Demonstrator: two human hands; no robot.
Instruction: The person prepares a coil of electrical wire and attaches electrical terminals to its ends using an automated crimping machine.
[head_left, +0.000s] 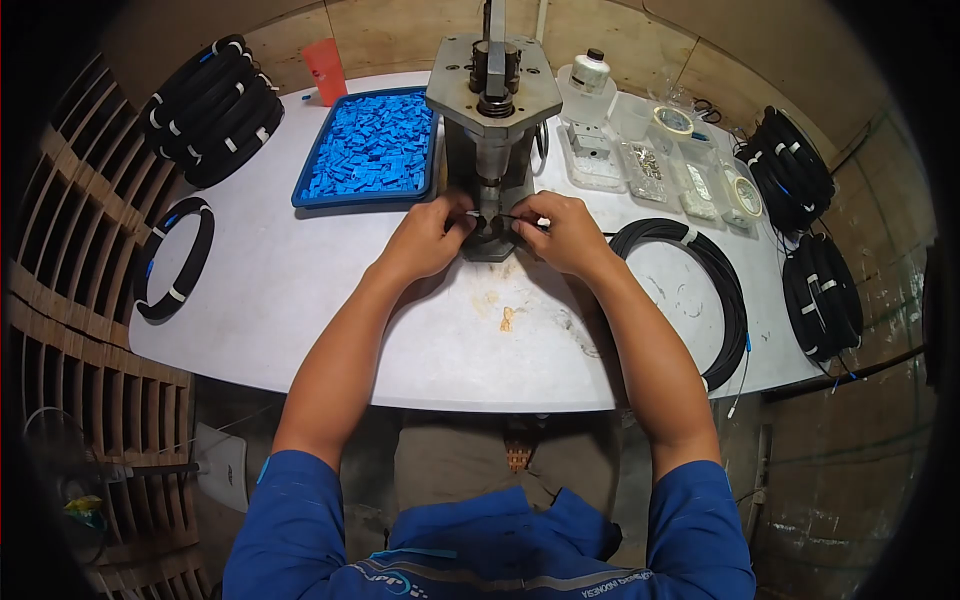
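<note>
A metal press [493, 85] stands at the back middle of the white table. At the left of its base, my left hand [432, 235] has thumb and fingers pinched together on something small that I cannot make out. Across from it, my right hand [560, 232] pinches the end of a black cable at the right of the press's lower tool. A coil of black cable [722, 290] lies beside my right forearm, and its line runs toward that hand. The small parts between my fingertips are too small to tell.
A blue tray [300, 190] full of small blue pieces lies left of the press, with a red cup [323, 72] behind it. Clear containers [597, 172] and a white bottle [590, 70] stand at the right. More black coils [215, 110] sit along both sides.
</note>
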